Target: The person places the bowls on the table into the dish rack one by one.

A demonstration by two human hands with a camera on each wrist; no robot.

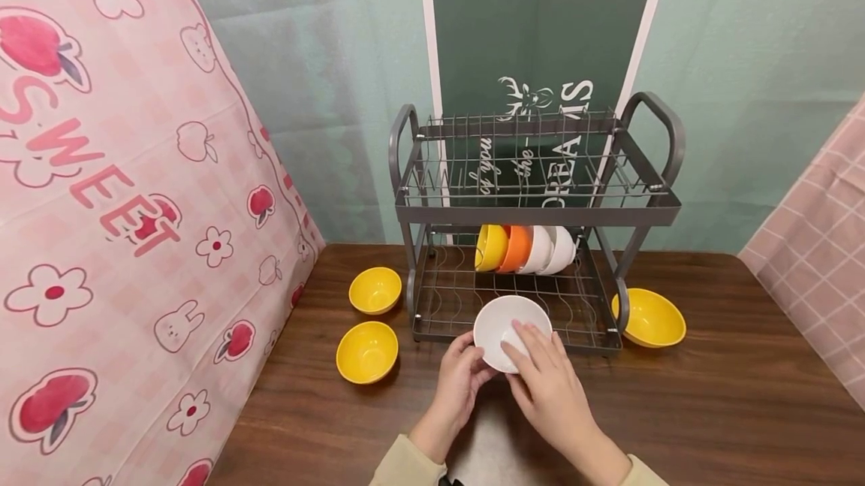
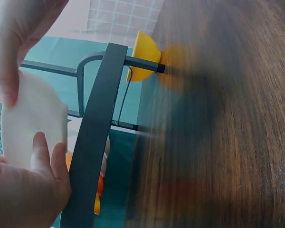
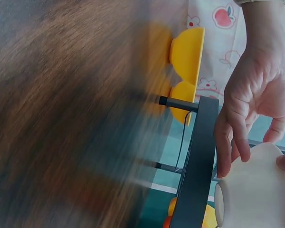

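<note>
A white bowl (image 1: 495,328) is held up at the front of the dish rack, its inside facing the head camera. My left hand (image 1: 454,384) grips its left side, thumb at the rim and fingers beneath. Across the right side reaches my right hand (image 1: 559,399), with fingers over the inner wall and thumb outside. The left wrist view shows left-hand fingers (image 2: 41,154) against the bowl's underside. In the right wrist view the bowl (image 3: 256,190) has its foot toward the rack's dark frame.
The two-tier grey rack (image 1: 537,214) holds a yellow bowl (image 1: 491,248), an orange bowl (image 1: 517,249) and white bowls (image 1: 561,252) on edge below. Yellow bowls (image 1: 367,353) sit left of it; another yellow bowl (image 1: 654,318) stands at its right. A pink cloth (image 1: 135,170) borders the left.
</note>
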